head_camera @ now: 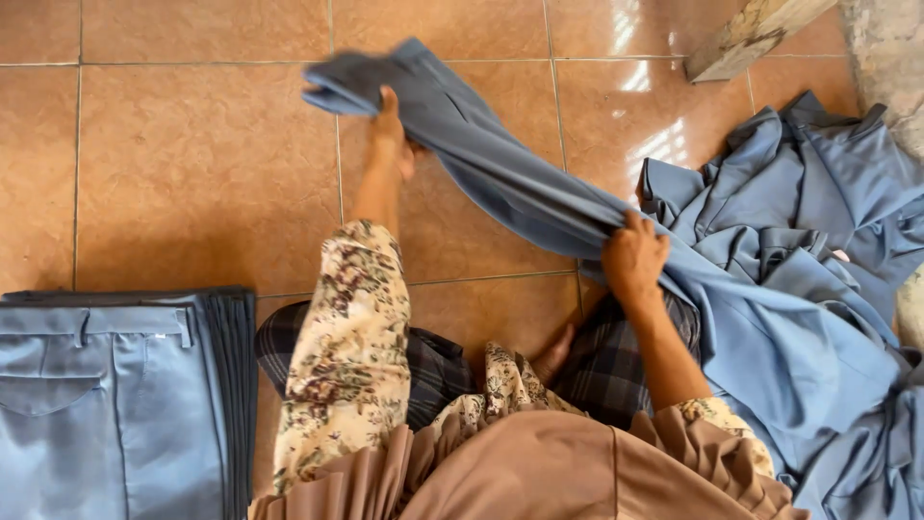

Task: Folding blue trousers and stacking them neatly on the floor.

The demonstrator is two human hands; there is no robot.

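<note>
A pair of blue-grey trousers (500,173) stretches across the tiled floor in front of me, lifted off the tiles. My left hand (390,130) grips one end of the garment at the far side, arm extended forward in a floral sleeve. My right hand (632,258) clutches the cloth nearer to me, at the right, where it runs into a heap of the same fabric. Both hands pull the garment taut between them.
A neat stack of folded blue-grey trousers (115,404) lies at the lower left. A loose pile of unfolded blue garments (799,221) fills the right side. A wooden plank (751,39) and a rough wall edge (890,48) sit at top right. Orange floor tiles (192,164) surround me.
</note>
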